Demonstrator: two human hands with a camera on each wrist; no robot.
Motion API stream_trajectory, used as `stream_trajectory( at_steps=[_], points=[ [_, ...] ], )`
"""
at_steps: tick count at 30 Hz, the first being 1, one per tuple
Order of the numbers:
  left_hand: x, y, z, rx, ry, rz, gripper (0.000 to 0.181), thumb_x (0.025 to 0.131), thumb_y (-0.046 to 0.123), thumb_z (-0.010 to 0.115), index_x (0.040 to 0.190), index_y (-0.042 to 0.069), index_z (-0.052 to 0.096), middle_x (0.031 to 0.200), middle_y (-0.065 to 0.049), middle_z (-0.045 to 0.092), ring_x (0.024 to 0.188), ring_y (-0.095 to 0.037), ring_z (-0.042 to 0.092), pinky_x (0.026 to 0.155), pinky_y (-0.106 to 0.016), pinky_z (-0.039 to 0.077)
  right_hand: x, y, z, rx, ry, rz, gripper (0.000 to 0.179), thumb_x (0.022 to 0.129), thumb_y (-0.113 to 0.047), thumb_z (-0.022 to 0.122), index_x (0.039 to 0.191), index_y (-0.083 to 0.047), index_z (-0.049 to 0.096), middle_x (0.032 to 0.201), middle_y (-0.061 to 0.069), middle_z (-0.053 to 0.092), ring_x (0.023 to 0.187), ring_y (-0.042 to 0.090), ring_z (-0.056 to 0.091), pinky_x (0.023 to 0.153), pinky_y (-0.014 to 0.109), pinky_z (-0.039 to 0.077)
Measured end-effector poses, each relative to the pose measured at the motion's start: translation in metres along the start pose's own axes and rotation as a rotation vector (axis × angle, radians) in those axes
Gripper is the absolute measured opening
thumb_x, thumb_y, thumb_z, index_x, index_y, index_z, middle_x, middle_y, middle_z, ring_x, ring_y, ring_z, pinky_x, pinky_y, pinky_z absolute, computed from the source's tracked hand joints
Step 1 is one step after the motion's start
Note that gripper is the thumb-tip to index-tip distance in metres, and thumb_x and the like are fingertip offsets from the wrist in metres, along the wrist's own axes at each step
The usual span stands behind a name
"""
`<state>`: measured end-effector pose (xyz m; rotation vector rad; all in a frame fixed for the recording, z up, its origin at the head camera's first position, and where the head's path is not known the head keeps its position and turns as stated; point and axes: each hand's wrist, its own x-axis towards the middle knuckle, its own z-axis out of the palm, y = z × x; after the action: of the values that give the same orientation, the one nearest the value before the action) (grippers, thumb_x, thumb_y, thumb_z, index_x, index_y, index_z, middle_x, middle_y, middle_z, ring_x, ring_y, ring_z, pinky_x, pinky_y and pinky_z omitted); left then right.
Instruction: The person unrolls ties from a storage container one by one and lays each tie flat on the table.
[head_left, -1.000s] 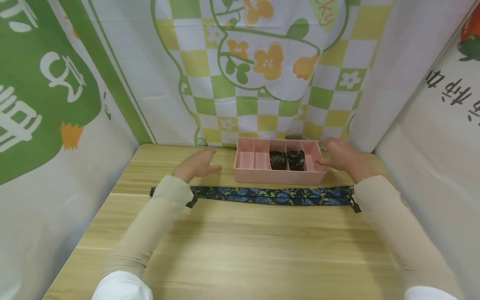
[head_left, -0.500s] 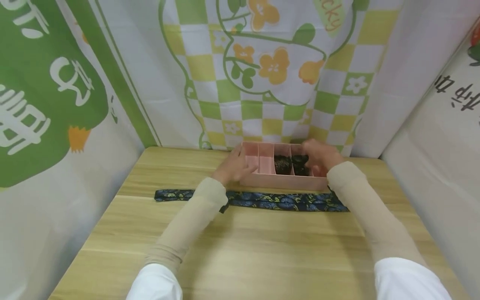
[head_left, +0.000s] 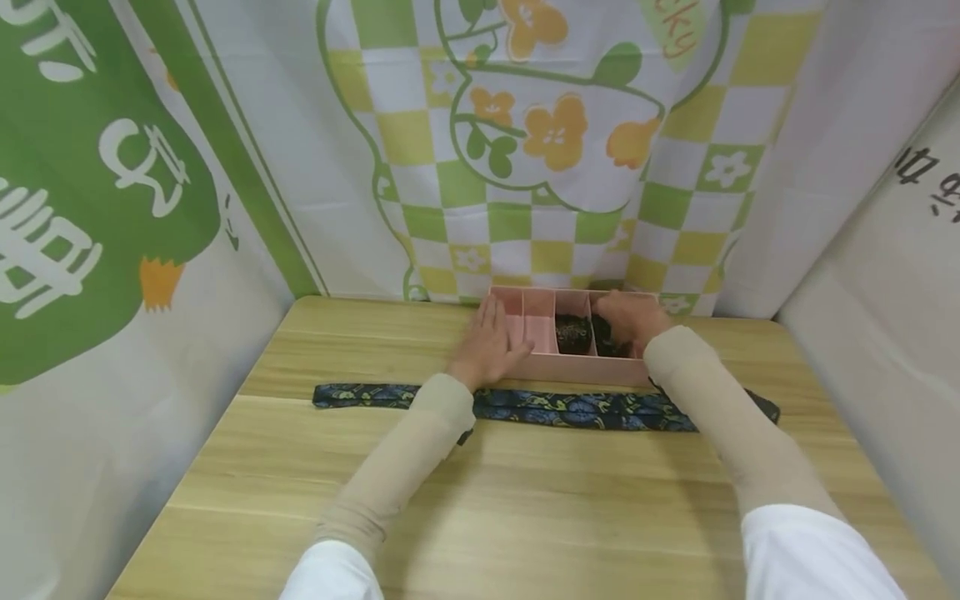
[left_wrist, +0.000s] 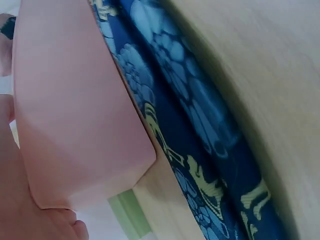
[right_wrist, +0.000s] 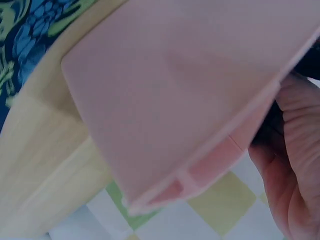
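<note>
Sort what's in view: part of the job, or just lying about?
Likely part of the job:
Pink box
Left hand, on its left end
Dark roll, fourth compartment from left
Right hand, apparently gripping that roll
Neighbouring roll, third compartment

Apparently just lying about:
Patterned strip, in neither hand; maybe needed later
Wooden table, printed backdrop: setting

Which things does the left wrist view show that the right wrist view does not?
Only left wrist: the left hand, at one end of the box. Only right wrist: part of the box's inside and yellow checks of the cloth. Both: box, cloth, patterned strip, table and, apparently, the right hand, a mere sliver in the left view.
</note>
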<state>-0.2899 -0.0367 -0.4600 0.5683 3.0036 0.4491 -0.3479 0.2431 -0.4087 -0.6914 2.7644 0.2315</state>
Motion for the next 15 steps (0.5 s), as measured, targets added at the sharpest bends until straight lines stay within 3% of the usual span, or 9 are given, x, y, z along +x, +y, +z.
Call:
stream_trajectory(
  at_steps=[6, 15],
  points=[
    [0.001, 0.007, 0.002, 0.002, 0.006, -0.005, 0.094, 0.108, 0.059, 0.037, 0.165, -0.01, 0.005, 0.176, -0.027, -0.002, 0.166, -0.039, -0.003, 0.136, -0.047, 0.008, 0.003, 0.002, 0.008, -0.102, 0.013, -0.018, 0.03, 0.09, -0.017, 0.084, 0.117, -0.011, 0.073, 0.105, 0.006, 0.077, 0.083, 0.018, 0.07, 0.076, 0.041, 0.06],
    [0.0, 0.007, 0.004, 0.012, -0.016, -0.052, 0.094, 0.108, 0.059, 0.035, 0.166, -0.006, 0.002, 0.176, -0.024, -0.007, 0.166, -0.037, -0.008, 0.136, -0.046, 0.006, 0.007, 0.002, 0.019, -0.12, 0.174, -0.053, 0.034, 0.078, -0.029, 0.095, 0.1, -0.014, 0.075, 0.094, 0.005, 0.078, 0.079, 0.021, 0.071, 0.069, 0.042, 0.06]
  ],
)
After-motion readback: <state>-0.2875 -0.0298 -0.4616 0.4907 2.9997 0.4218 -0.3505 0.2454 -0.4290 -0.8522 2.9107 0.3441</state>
